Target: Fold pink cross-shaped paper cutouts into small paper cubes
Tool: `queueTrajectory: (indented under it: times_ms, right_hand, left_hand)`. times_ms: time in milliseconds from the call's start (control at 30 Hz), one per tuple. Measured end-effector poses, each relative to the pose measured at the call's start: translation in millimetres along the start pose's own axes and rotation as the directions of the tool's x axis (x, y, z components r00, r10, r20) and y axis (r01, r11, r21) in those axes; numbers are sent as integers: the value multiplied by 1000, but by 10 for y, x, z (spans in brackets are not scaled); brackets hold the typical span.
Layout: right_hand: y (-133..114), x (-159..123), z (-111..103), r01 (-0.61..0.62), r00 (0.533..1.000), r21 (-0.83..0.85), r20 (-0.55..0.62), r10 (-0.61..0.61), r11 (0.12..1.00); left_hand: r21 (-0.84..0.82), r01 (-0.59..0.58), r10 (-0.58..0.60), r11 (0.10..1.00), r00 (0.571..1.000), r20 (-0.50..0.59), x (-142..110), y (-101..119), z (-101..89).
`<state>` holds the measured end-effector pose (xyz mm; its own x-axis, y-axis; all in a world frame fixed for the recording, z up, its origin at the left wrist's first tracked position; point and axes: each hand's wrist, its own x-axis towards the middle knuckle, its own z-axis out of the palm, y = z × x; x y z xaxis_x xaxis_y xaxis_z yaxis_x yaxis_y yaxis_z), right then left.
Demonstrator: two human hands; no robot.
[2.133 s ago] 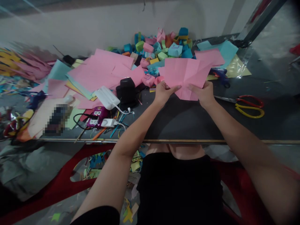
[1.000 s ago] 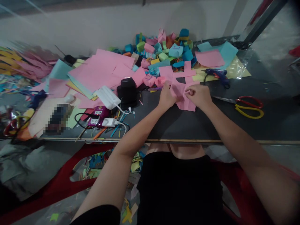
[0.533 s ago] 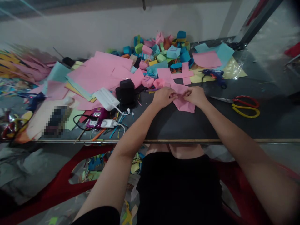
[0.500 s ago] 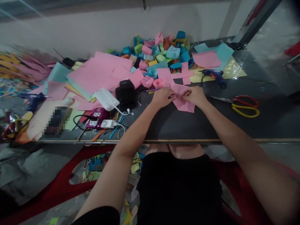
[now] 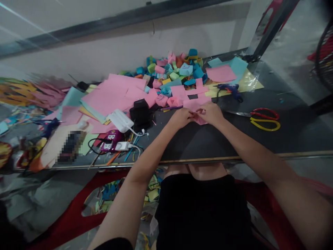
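Both hands meet over a piece of pink paper (image 5: 202,120) near the middle of the dark table. My left hand (image 5: 183,117) pinches its left side, fingers bent inward. From the other side my right hand (image 5: 210,113) grips it too, thumb and forefinger close together. The part between the fingertips is partly hidden. Just behind the hands lie a pink paper sheet (image 5: 194,102) and a small folded pink paper piece (image 5: 174,101). Scissors (image 5: 262,118) with one red and one yellow handle rest to the right of my right hand.
A pile of folded paper pieces (image 5: 174,67) stands against the wall. Glue guns lie at the right (image 5: 231,89) and far left (image 5: 49,125). Pink sheets (image 5: 114,93), a black tape dispenser-like object (image 5: 140,114), a purple power strip (image 5: 113,140) and a white adapter (image 5: 121,119) occupy the left.
The view has tilted up and shifted slightly. The pink paper between my hands shows less of its lower part now, and my right hand has turned inward over it.
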<state>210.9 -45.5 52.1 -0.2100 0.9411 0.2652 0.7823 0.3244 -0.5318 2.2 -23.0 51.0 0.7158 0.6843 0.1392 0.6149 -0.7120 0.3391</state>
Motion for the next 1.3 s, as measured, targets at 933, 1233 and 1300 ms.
queueTrajectory:
  times_ms: [933, 1233, 1300]
  right_hand:
    - [-155, -68, 10, 93, 981, -193, 186, -57, 977]
    - [-257, -32, 97, 316, 930, -313, 287, -228, 896]
    - [-244, -5, 124, 329, 924, -305, 297, -238, 894]
  left_hand:
    - [193, 328, -302, 925, 941, -152, -426, 232, 93]
    - [229, 234, -217, 945, 971, -98, -417, 39, 41]
    - [240, 244, -227, 940, 969, -93, -414, 49, 46]
